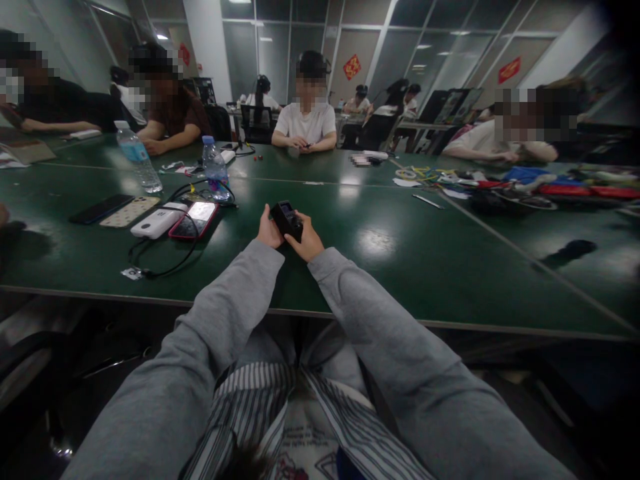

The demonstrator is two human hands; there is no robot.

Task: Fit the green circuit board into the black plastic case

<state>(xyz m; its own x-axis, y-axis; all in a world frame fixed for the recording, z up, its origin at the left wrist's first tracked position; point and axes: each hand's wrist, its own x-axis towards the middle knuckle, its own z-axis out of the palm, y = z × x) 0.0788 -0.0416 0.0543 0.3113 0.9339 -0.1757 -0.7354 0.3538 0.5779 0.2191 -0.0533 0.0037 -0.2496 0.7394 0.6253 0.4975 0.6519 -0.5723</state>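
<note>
Above the green table [410, 267], both hands are around a small black box [281, 219] with a printed or lit bluish patch on its upper face. My left hand [270, 230] is against the box's left side, fingers pointing up. From the right, my right hand [311, 241] grips the box, thumb along its near side and fingers over the far edge. The fingers partly hide the box, and its details are too small to read. Left of the hands lie a phone in a red case [195, 220] and a white power bank [159, 220] with a black cable [173, 270].
Two more phones [117, 212] and two water bottles [216, 170] are on the left. A pen [427, 201] lies to the right, before a heap of coloured items [530, 187]. A person in white [305, 123] sits opposite; others sit around the table.
</note>
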